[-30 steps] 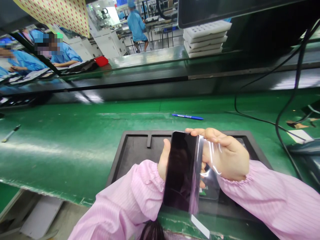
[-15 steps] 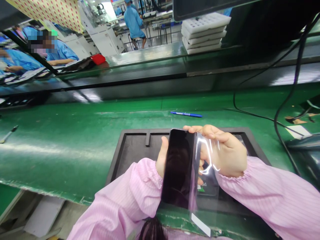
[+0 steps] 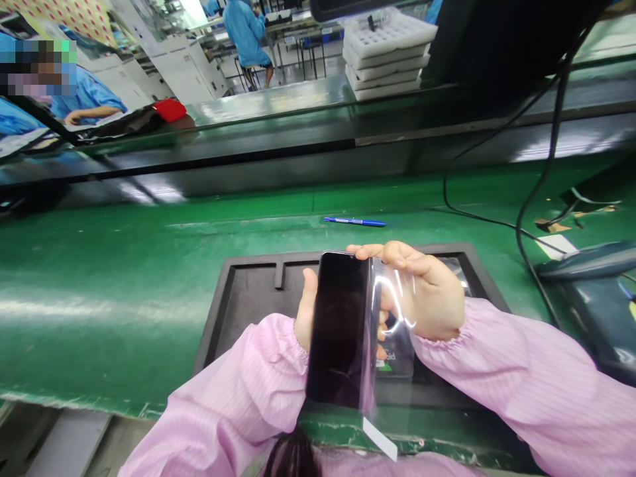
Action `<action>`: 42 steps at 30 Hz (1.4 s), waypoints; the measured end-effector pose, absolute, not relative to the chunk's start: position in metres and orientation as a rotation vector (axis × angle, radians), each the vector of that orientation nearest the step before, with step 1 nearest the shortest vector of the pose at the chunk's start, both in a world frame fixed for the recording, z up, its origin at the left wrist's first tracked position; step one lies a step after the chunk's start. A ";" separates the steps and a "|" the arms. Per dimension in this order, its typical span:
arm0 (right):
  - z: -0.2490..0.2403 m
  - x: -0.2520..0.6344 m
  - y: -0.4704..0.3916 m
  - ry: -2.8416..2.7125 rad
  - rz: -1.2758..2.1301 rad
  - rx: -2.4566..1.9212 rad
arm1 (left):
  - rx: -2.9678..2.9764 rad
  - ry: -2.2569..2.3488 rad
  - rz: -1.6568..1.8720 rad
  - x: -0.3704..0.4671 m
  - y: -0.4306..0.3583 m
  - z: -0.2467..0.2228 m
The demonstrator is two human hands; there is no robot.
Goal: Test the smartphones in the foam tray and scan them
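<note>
A dark smartphone [image 3: 340, 331] lies screen-up in my left hand [image 3: 307, 308], whose thumb runs along its left edge while fingertips show past the right edge. A clear plastic film [image 3: 397, 311] stands off the phone's right side, with a white tab [image 3: 379, 438] at its lower end. My right hand [image 3: 430, 291] is closed at the top of the phone, its fingers pinching the film near the upper edge. Behind the film, a dark item with a green mark [image 3: 397, 358] shows on the black tray [image 3: 248, 311] underneath.
A blue pen [image 3: 354, 222] lies on the green bench beyond the tray. Black cables [image 3: 521, 205] hang at the right, near a dark rounded object [image 3: 586, 298]. White foam trays [image 3: 385, 56] are stacked on the ledge; co-workers [image 3: 246, 36] sit farther back.
The whole view has shifted slightly, so everything appears farther left. Both hands keep the same hold on the phone and film.
</note>
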State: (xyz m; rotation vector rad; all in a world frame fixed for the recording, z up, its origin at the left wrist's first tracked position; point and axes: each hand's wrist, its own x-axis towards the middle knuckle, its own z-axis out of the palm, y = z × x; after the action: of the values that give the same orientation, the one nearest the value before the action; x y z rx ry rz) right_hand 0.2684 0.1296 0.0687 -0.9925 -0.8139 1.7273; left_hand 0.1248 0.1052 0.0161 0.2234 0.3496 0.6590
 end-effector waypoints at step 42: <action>0.039 0.300 0.088 -1.227 1.237 -1.424 | 0.160 0.525 0.927 0.107 0.129 0.039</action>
State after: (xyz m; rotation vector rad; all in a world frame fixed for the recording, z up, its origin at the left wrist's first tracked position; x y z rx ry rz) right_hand 0.3002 0.0880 0.0385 -1.4238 -1.2265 1.2369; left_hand 0.1071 0.1291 0.0392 0.1595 0.5254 0.9270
